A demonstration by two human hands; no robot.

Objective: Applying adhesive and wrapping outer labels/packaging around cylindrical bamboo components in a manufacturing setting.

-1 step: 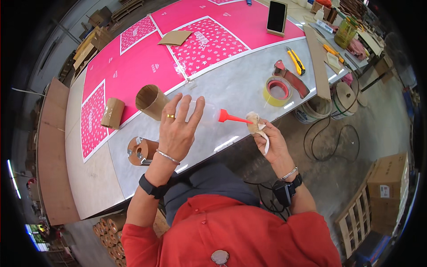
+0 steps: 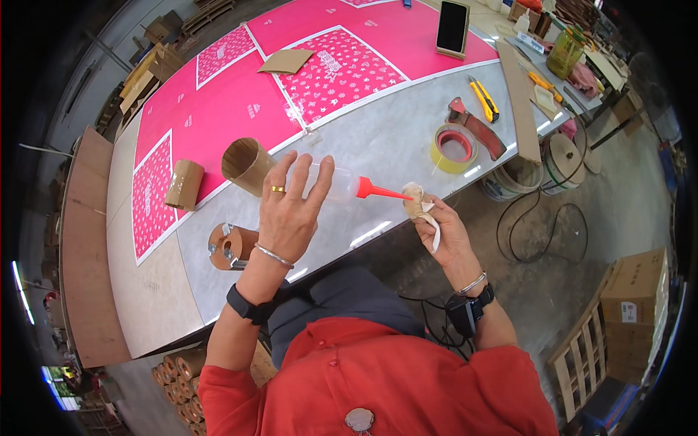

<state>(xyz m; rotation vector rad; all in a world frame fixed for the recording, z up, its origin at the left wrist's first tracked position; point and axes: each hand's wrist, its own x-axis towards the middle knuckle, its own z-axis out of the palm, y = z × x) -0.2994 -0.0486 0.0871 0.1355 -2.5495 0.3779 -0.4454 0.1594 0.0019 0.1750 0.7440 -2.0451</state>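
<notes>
My left hand (image 2: 292, 207) is around a clear squeeze bottle (image 2: 342, 183) with a long red nozzle (image 2: 374, 190). The bottle lies nearly level above the table, its nozzle pointing right. In my right hand (image 2: 449, 234) is a crumpled whitish cloth (image 2: 415, 206), stained yellow-brown, with a white strip hanging down. The nozzle's tip meets the cloth. Beyond my left hand stands a brown cardboard tube (image 2: 246, 166), and a shorter cardboard tube (image 2: 185, 184) is farther left. Beside my left wrist lies a brown roll-shaped piece (image 2: 231, 245) with metal clips.
Pink printed sheets (image 2: 218, 123) cover the table's far side. To the right lie a tape dispenser (image 2: 476, 131) with a yellow tape roll (image 2: 452, 149), a yellow utility knife (image 2: 483, 100) and a long cardboard strip (image 2: 520, 105). A phone (image 2: 452, 29) stands at the back. Buckets (image 2: 563, 163) are below the right edge.
</notes>
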